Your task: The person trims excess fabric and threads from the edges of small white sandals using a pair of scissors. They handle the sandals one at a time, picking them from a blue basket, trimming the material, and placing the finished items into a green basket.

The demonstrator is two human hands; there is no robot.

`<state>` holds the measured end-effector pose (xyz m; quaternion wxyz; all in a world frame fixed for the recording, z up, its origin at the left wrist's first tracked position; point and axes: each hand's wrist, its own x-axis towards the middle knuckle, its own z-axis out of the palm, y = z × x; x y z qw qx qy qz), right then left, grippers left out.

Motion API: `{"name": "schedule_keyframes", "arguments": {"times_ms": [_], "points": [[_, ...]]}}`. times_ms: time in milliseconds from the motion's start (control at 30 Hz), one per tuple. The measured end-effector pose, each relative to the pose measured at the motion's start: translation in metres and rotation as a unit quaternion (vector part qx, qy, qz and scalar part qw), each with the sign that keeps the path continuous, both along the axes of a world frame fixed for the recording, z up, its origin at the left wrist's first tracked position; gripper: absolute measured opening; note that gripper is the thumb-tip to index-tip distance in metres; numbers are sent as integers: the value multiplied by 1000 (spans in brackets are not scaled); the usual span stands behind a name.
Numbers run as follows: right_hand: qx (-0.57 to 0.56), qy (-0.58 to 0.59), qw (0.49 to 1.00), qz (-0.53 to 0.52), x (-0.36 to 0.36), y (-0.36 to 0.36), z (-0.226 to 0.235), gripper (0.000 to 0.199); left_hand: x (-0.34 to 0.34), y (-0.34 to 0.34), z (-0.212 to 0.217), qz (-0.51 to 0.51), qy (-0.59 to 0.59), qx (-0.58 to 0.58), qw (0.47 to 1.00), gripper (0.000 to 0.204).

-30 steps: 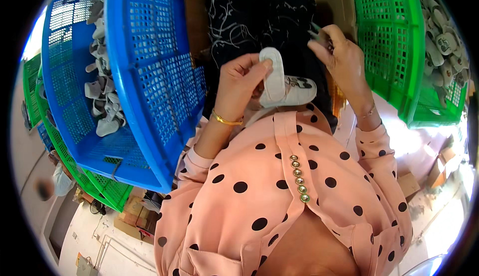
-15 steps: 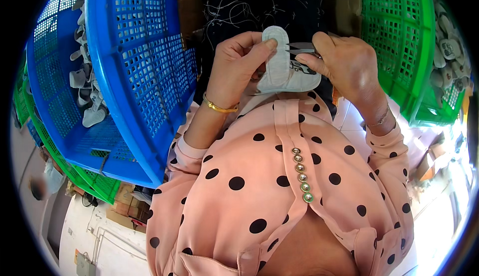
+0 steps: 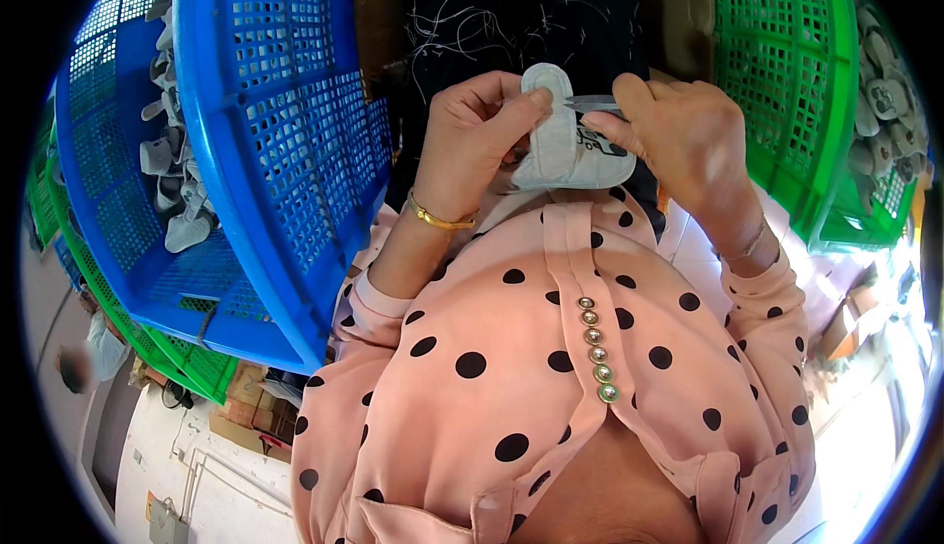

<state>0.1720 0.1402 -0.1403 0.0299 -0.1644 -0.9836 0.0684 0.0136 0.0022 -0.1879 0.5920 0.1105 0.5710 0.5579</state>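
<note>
Pinching the pale grey fabric shoe-upper piece (image 3: 562,141) at upper centre, the left hand (image 3: 472,146) should steady it while the right hand (image 3: 678,136), closed on small metal snips (image 3: 593,104), trims close.

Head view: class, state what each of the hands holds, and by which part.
Left hand pinches the grey fabric piece by its rounded top; right hand holds small metal snips.

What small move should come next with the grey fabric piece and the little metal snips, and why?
Probably close the small metal snips on whatever stray thread sits at the top edge of the grey padded fabric piece. The right hand has their tips right at that rounded edge, while the left hand pinches the piece upright beside them. The thread itself is too fine to see.
</note>
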Motion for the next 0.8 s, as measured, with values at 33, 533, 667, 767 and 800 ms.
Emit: {"name": "schedule_keyframes", "arguments": {"times_ms": [33, 533, 667, 767, 800], "points": [[0, -1, 1000, 1, 1, -1, 1, 39, 0, 0, 0, -1, -1, -2, 1000, 13], [-321, 51, 931, -169, -7, -11, -16, 35, -1, -7, -1, -46, -2, 32, 998, 24], [-179, 35, 967, -178, -12, -1, -29, 24, -5, -9, -3, -77, 1, 48, 996, 23], [-207, 38, 926, -314, -8, 25, -31, 20, -8, -12, -4, -70, -19, 47, 996, 22], [-247, 82, 921, -290, -9, 19, -29, 22, -8, -12, -4, -62, -30, 46, 997, 22]]}}
